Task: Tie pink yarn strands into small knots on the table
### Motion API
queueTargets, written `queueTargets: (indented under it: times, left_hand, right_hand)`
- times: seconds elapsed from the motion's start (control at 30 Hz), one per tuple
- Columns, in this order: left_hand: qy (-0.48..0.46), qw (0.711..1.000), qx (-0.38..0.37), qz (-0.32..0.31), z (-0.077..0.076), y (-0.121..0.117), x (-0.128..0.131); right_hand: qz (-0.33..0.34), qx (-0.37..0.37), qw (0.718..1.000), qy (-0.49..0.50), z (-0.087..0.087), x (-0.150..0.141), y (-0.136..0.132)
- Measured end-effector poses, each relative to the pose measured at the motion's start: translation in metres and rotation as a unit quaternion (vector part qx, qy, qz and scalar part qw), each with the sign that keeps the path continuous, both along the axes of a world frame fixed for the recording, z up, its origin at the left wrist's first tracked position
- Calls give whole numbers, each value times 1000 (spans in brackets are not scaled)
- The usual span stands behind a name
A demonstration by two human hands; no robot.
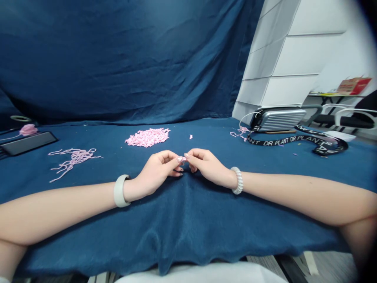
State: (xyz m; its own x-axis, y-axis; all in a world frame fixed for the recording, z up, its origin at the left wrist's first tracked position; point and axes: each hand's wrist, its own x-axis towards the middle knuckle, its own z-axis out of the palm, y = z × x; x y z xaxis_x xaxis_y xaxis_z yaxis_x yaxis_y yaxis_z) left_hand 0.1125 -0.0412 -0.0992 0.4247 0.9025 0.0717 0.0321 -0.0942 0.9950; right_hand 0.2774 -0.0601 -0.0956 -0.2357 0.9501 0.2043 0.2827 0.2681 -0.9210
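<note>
1. The tiny snip of pink yarn (182, 158) sits at the centre of the view, right between the two hands, just above the blue felt cover (188, 220). It is too small to show its fibres, but it looks soft, light and easily crushed, and it would probably cling to skin rather than slip.
2. The left hand (156, 173) is curled almost closed, its thumb and forefinger pinching the snip at their tips. That tip-to-tip pinch looks like the best hold, since the piece offers nothing larger to grasp.
3. The right hand (209, 167) curls in from the other side, its fingertips touching or just beside the snip. Whether they share the hold, I cannot tell.
4. Beyond the hands lies a loose heap of pink yarn snips (148, 137), fluffy and light enough to scatter at a brush. A lone fragment (191, 136) rests just to its right.
5. Off to the left, limp pink yarn strands (75, 163) lie tangled, and a pink yarn ball (28, 129) sits further out beside a flat black tray (28, 143).
6. To the right are a ridged silver hard case (278, 120) and a black printed lanyard (294, 141).
</note>
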Motion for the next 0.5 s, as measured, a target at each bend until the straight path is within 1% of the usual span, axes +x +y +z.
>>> queueTargets:
  times: [0.1,0.2,0.37,0.5]
  left_hand:
    - [3,1000,6,0,-1,0,0]
    - [3,1000,9,-2,-1,1,0]
    - [-20,1000,-18,-1,1,1,0]
    - [-29,999,-33,-4,2,1,-1]
  right_hand:
    - [5,-7,1000,-8,-1,0,1]
    - [6,5,1000,-23,-2,0,2]
    - [-6,31,999,-26,-4,1,2]
    - [-10,31,999,-21,-3,2,2]
